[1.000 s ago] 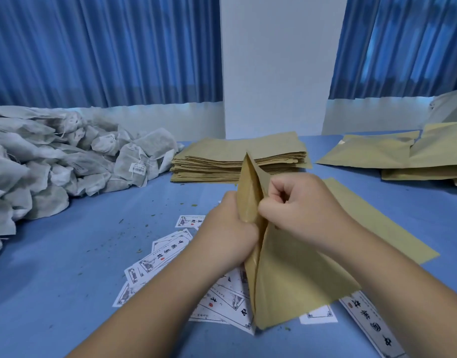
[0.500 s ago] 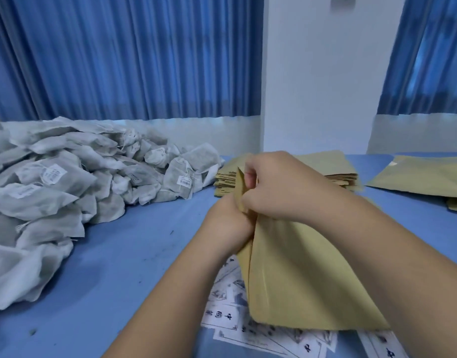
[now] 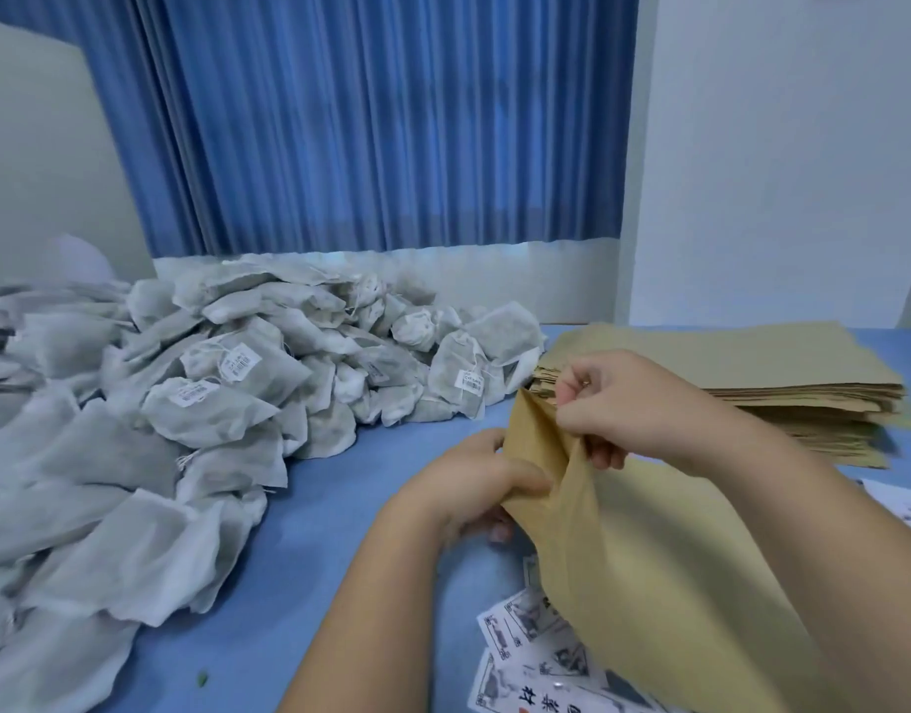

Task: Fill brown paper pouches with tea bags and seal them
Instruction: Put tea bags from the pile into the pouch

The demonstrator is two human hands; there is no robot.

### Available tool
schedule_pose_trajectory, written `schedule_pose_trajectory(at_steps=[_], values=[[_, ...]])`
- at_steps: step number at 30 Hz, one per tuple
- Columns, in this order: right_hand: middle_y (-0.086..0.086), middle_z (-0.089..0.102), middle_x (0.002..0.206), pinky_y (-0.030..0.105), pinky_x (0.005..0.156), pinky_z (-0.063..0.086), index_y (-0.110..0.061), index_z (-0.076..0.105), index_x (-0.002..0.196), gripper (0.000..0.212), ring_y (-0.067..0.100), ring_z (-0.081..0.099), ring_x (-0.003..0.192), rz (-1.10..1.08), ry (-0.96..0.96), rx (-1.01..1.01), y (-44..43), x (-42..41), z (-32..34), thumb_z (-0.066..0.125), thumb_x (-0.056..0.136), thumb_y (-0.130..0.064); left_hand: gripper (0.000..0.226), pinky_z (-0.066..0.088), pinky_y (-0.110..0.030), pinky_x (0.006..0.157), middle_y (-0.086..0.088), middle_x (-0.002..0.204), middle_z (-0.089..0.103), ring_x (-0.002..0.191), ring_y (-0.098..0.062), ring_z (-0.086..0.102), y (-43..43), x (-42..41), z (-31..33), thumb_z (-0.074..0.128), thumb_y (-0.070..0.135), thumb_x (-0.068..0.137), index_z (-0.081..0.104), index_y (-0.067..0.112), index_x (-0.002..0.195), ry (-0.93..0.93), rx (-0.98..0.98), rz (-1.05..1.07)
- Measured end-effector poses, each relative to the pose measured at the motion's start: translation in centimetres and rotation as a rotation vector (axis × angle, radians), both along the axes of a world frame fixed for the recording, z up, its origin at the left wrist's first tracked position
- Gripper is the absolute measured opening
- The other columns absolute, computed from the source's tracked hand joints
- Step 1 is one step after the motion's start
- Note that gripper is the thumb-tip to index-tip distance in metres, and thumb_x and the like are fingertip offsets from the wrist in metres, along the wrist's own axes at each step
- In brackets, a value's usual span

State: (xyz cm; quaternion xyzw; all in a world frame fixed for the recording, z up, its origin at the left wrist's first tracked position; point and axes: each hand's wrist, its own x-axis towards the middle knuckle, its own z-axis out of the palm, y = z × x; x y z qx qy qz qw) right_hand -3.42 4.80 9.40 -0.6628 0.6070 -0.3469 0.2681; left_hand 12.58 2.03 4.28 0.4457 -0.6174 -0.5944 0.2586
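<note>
Lower right of the frame, the brown pouch is held over the surface, its mouth now pulled slightly apart where it was flat before. The left hand and right hand each pinch one lip. Likely next: the tea bags heaped centre left.

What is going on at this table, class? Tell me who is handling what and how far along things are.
A person holds one brown paper pouch above the blue table. The left hand grips one side of its mouth and the right hand pinches the other, parting it. Neither hand holds a tea bag; the tea bag pile lies to the left. A stack of empty pouches sits behind, and printed labels lie underneath.
</note>
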Motion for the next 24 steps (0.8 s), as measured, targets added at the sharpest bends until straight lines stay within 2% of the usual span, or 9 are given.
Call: schedule_pose_trajectory(at_steps=[2,6,9,10,12,14,16,20,24], values=[[0.005,0.054,0.050,0.023,0.040,0.040,-0.012,0.053,0.071,0.011,0.018,0.053,0.040,0.007,-0.050,-0.004,-0.3,-0.4,-0.1,0.051,0.073,-0.001,0.037,0.041,-0.030,0.056,-0.004,0.077,0.068,0.062,-0.020,0.059,-0.4,0.3,0.2,0.067,0.017,0.083,0.057,0.016,0.118,0.085,0.002,0.030],[0.008,0.056,0.052,0.024,0.043,0.042,-0.012,0.052,0.070,0.014,0.019,0.055,0.042,0.024,-0.096,0.013,-0.6,-0.7,-0.3,0.050,0.074,0.001,0.035,0.047,-0.026,0.052,-0.002,0.103,0.072,0.066,-0.019,0.065,-1.3,0.9,0.8,0.068,0.043,0.085,0.061,0.023,0.114,0.289,-0.080,0.167],[0.014,0.060,0.057,0.026,0.045,0.044,-0.010,0.052,0.071,0.012,0.021,0.057,0.044,0.035,-0.099,0.035,-0.8,-0.7,-0.4,0.050,0.074,0.001,0.016,0.050,-0.026,0.053,-0.002,0.099,0.070,0.063,-0.014,0.065,-2.8,1.4,1.3,0.064,0.036,0.089,0.064,0.022,0.098,0.259,-0.235,0.405],[0.014,0.061,0.057,0.026,0.045,0.044,-0.010,0.052,0.072,0.011,0.021,0.057,0.045,0.038,-0.096,0.038,-0.8,-0.7,-0.4,0.049,0.074,0.001,0.010,0.052,-0.028,0.058,-0.002,0.098,0.069,0.067,-0.013,0.065,-3.7,1.9,1.3,0.061,0.029,0.090,0.064,0.021,0.096,0.114,-0.373,0.492],[0.013,0.061,0.056,0.026,0.044,0.044,-0.009,0.052,0.073,0.011,0.021,0.058,0.045,0.046,-0.100,0.042,-0.9,-0.7,-0.5,0.049,0.074,0.001,0.014,0.050,-0.031,0.076,-0.002,0.107,0.065,0.089,-0.017,0.061,-6.0,3.5,1.5,0.054,0.019,0.090,0.063,0.018,0.101,-0.427,-0.761,0.567],[0.010,0.058,0.054,0.026,0.043,0.044,-0.008,0.052,0.075,0.011,0.021,0.058,0.044,0.058,-0.110,0.044,-1.0,-0.5,-0.7,0.049,0.075,0.002,0.028,0.043,-0.035,0.086,-0.003,0.118,0.057,0.108,-0.024,0.053,-8.1,5.6,2.5,0.050,0.014,0.088,0.058,0.019,0.114,-1.041,-1.077,0.477],[0.008,0.056,0.051,0.025,0.042,0.043,-0.007,0.052,0.075,0.011,0.020,0.057,0.043,0.069,-0.112,0.044,-1.0,-0.3,-0.8,0.049,0.076,0.003,0.037,0.038,-0.038,0.090,-0.003,0.124,0.052,0.116,-0.026,0.048,-10.1,7.4,4.1,0.052,0.015,0.085,0.052,0.022,0.121,-1.485,-1.228,0.409],[0.008,0.053,0.053,0.026,0.042,0.043,-0.006,0.051,0.077,0.010,0.020,0.056,0.042,0.072,-0.111,0.041,-1.0,0.0,-1.0,0.049,0.076,0.004,0.046,0.033,-0.044,0.100,-0.005,0.135,0.047,0.125,-0.028,0.044,-13.3,9.9,6.0,0.055,0.022,0.087,0.045,0.025,0.132,-1.814,-1.064,0.398],[0.007,0.053,0.053,0.028,0.042,0.042,-0.005,0.051,0.079,0.009,0.021,0.056,0.043,0.066,-0.101,0.034,-1.1,-0.2,-1.1,0.049,0.076,0.004,0.037,0.040,-0.035,0.087,-0.003,0.123,0.053,0.114,-0.025,0.053,-15.0,10.5,5.4,0.053,0.019,0.089,0.053,0.022,0.126,-1.818,-0.970,0.410]])
